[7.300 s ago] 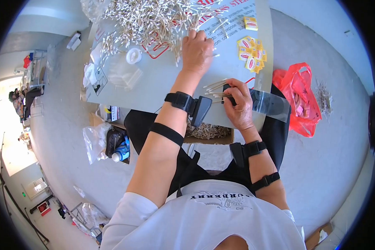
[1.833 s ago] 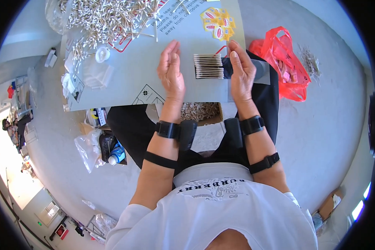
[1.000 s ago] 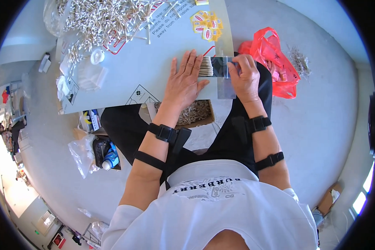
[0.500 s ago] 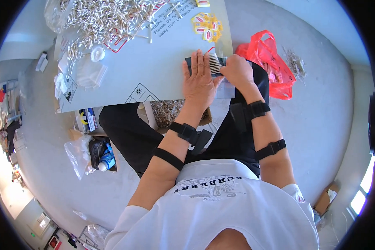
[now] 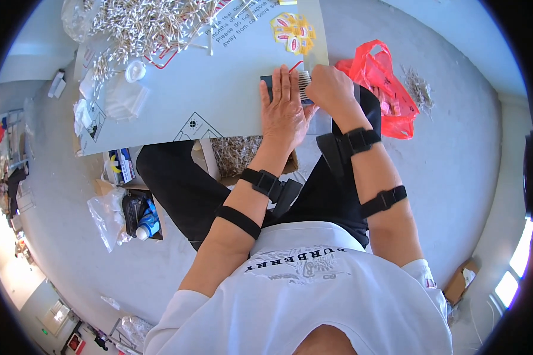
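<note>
Left hand [image 5: 285, 109] is flat, palm down, fingers spread over a dark sheet and a row of thin white sticks [image 5: 304, 94] (cotton swabs prob) at the near right corner of the grey board [image 5: 219, 89]. Right hand [image 5: 330, 89] is curled at the right end of the row, touching it; can't tell if it's pinching anything, fingers are hidden. Sticks look super light and stiff-ish, easy to roll or scatter, so imo press them flat and grab the bundle from both ends, not 1 by 1. Big loose pile of the same sticks [image 5: 148, 23] at the far left, yellow stickers [image 5: 291, 32] behind the hands, red plastic bag [image 5: 376, 89] on the floor to the right.
</note>
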`<state>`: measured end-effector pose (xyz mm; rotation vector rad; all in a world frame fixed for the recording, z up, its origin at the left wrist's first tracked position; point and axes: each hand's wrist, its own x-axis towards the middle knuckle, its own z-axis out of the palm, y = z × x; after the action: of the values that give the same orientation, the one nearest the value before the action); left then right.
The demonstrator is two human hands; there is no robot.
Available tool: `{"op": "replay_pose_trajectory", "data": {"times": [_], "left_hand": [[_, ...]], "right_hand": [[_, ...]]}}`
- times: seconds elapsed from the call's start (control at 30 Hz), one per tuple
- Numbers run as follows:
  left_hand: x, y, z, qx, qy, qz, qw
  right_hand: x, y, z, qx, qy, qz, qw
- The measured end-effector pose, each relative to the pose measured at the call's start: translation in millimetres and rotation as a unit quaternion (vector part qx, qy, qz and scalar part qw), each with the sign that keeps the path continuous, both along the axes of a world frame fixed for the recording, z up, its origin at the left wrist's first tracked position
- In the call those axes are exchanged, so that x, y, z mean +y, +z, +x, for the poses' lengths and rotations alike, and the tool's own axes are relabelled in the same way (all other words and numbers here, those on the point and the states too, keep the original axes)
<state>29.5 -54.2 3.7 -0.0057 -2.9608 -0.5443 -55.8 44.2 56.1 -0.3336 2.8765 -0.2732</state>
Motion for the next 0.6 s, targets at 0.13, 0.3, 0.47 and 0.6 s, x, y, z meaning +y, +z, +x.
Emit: {"op": "replay_pose_trajectory", "data": {"times": [0.13,0.3,0.47,0.6], "left_hand": [[-1.5,-2.6,-0.1,0.016,0.008,-0.009,1.0],[0.8,0.6,2.0,0.007,-0.001,-0.001,1.0],[-1.8,1.6,6.5,-0.019,-0.03,0.021,0.999],[-2.7,2.2,7.4,-0.01,-0.049,0.012,0.999]], "right_hand": [[-3.9,5.0,-6.7,-0.037,-0.015,0.033,0.999],[15.6,-8.0,-20.1,-0.126,-0.107,-0.064,0.984],[20.5,-18.0,-21.5,-0.132,-0.122,-0.125,0.976],[22.8,-20.9,-19.6,-0.129,-0.134,-0.143,0.972]]}}
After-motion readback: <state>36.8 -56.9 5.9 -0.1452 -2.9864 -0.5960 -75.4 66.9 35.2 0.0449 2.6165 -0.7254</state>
